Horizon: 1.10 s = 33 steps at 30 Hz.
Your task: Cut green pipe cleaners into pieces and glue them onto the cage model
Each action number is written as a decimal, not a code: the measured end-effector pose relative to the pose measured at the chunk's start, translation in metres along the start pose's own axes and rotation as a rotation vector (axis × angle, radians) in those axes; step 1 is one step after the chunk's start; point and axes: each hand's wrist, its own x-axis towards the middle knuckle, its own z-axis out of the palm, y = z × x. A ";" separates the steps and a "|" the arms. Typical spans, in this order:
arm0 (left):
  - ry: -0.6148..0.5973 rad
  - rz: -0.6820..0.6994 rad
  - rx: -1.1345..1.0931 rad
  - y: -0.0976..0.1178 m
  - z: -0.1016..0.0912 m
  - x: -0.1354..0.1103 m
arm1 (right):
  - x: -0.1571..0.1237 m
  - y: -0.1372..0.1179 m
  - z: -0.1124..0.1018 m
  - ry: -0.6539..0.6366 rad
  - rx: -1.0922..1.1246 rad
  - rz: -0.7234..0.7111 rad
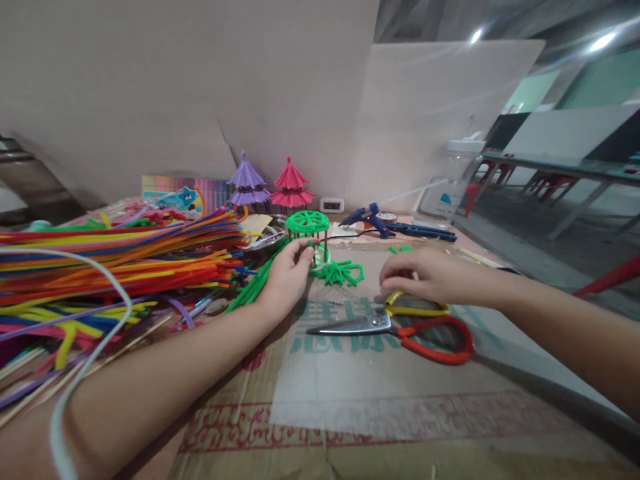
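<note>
My left hand (286, 281) has its fingers closed at the brown posts of a small pavilion model (307, 222) with a green spoked ring on top. A bit of green shows at those fingertips, and the hand hides part of the posts. Short cut green pipe cleaner pieces (340, 272) lie beside the model's base. On the right, my right hand (413, 275) hovers over the scissors (373, 325) with its fingers curled together; whatever is between them is hidden. These scissors lie partly open, blades pointing left, with one yellow and one red handle.
Colourful pipe cleaners (115, 250) are piled at the left, beneath a white cable (113, 273). Behind the model stand a purple umbrella-like roof (245, 181) and a pink one (290, 183). A blue glue gun (373, 219), a small clock (332, 205) and a clear bottle (447, 187) line the back.
</note>
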 end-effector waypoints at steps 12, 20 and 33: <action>0.008 -0.039 -0.068 -0.003 0.000 0.002 | 0.115 -0.004 0.023 -0.110 0.129 0.303; -0.036 -0.039 -0.059 -0.002 0.001 -0.001 | 0.109 0.008 0.029 -0.055 0.385 0.273; -0.294 -0.074 0.014 0.012 0.005 -0.011 | 0.059 -0.013 0.048 0.368 0.903 -0.049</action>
